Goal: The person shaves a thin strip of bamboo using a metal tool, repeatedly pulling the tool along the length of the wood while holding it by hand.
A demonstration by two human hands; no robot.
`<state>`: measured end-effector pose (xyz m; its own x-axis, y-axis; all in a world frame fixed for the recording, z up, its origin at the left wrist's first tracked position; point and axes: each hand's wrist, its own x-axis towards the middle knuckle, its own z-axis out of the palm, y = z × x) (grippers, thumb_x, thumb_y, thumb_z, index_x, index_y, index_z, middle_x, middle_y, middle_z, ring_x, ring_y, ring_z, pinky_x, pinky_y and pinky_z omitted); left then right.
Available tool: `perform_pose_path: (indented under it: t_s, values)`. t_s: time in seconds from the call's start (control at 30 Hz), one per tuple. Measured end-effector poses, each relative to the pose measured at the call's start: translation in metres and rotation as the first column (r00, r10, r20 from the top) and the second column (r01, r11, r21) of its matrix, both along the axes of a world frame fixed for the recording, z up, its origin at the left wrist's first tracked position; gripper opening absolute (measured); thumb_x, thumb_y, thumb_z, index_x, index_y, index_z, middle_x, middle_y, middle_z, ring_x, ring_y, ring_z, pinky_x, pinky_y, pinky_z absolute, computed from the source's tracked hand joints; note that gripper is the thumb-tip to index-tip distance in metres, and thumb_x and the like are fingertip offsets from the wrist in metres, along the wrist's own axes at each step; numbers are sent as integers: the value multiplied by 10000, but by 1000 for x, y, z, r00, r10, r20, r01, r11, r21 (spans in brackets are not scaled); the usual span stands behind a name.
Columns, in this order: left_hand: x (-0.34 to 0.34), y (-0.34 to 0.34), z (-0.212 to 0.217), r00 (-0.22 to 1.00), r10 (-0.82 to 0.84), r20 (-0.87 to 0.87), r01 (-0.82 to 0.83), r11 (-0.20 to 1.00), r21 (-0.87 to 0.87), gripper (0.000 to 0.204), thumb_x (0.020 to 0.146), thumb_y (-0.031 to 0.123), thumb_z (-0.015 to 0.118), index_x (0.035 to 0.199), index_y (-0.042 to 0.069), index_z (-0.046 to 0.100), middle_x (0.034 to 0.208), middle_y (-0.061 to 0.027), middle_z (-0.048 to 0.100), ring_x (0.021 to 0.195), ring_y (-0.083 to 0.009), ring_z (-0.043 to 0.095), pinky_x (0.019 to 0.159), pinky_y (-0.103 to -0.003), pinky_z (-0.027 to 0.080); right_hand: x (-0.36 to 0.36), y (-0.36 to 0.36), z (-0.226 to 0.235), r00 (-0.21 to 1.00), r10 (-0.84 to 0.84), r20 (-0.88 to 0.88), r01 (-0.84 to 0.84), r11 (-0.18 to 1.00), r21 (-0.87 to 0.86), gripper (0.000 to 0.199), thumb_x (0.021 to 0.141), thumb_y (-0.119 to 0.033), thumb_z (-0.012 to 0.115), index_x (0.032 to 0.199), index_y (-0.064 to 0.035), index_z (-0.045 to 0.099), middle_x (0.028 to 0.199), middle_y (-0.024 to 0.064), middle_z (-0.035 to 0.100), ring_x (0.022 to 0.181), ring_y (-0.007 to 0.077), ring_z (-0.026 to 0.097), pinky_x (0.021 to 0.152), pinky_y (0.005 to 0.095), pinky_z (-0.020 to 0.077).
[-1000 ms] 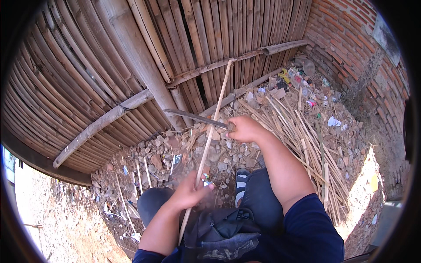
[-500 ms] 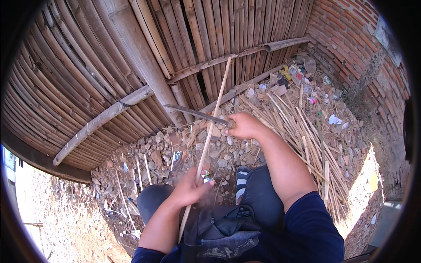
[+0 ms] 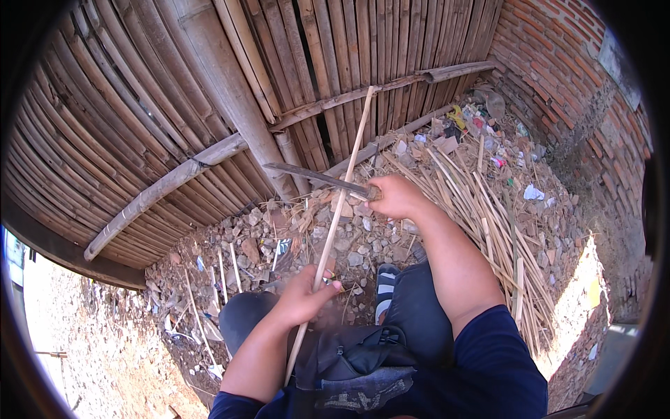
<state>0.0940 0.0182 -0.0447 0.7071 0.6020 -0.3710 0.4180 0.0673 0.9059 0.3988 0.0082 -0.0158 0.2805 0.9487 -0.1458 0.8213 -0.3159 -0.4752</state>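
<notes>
Stick-trimming step judged in hand: bamboo stick (image 3: 340,209) gripped by closed L hand (image 3: 303,299), blade (image 3: 317,176) clenched in R hand (image 3: 396,197); next cut needs edge alignment.

Sunlit rubble ground (image 3: 363,244) between bamboo fence (image 3: 139,105) and brick wall (image 3: 558,63)

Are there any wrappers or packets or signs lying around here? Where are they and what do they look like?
Yellow wrapper: crumpled, in the rubble by the foot of the bamboo fence.
White scrap: crumpled plastic or paper, on the rubble near the brick wall.
Small pink scrap: among the stones just left of the white one.
No signs or screens in view.
</notes>
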Motion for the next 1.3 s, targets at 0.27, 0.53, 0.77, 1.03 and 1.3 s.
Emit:
perform_pose_path:
  t_s: [0.27, 0.53, 0.77, 1.03, 1.3]
  values:
    - [-2, 0, 3, 987, 47, 151, -5, 962, -272, 172, 965, 190, 622, 1001, 105, 478, 601, 39, 430, 425, -51, 346, 390, -230, 258, 0, -9, 13, 997, -62, 54, 57, 993, 103, 493, 753, -297, 744, 1192, -90, 657, 1062, 196, 684, 1031, 369, 642, 892, 450, 511]
    - [-9, 5, 6, 947, 89, 308, 55, 902, -429, 284, 913, 283, 698, 938, 87, 492, 644, 35, 470, 490, -62, 432, 434, -232, 332, 2, -5, 12, 998, -24, -65, 31, 993, 115, 528, 749, -294, 745, 1219, -74, 646, 1064, 211, 685, 993, 381, 652, 885, 439, 519]
    - [-6, 3, 4, 970, 45, 240, 42, 937, -346, 231, 924, 145, 668, 933, 130, 438, 654, 32, 463, 445, -57, 382, 387, -224, 264, -22, -12, 12, 979, 163, 123, -178, 977, 120, 416, 752, -274, 735, 1118, -85, 676, 907, 205, 692, 887, 387, 665, 801, 441, 526]
    - [-2, 1, 10, 966, 41, 256, 67, 914, -401, 250, 912, 135, 681, 919, 129, 431, 648, 34, 452, 453, -57, 376, 393, -226, 256, 3, -6, 8, 994, -32, -101, 48, 986, 162, 421, 741, -309, 746, 1102, -101, 681, 972, 194, 689, 949, 377, 652, 836, 455, 518]
    - [-7, 0, 7, 976, 28, 214, 48, 938, -342, 313, 880, 211, 741, 903, 90, 453, 654, 38, 449, 493, -60, 421, 423, -244, 320, -29, -12, 20, 965, 251, 80, -257, 963, 76, 371, 760, -336, 745, 1032, -89, 691, 850, 202, 681, 821, 379, 665, 754, 450, 522]
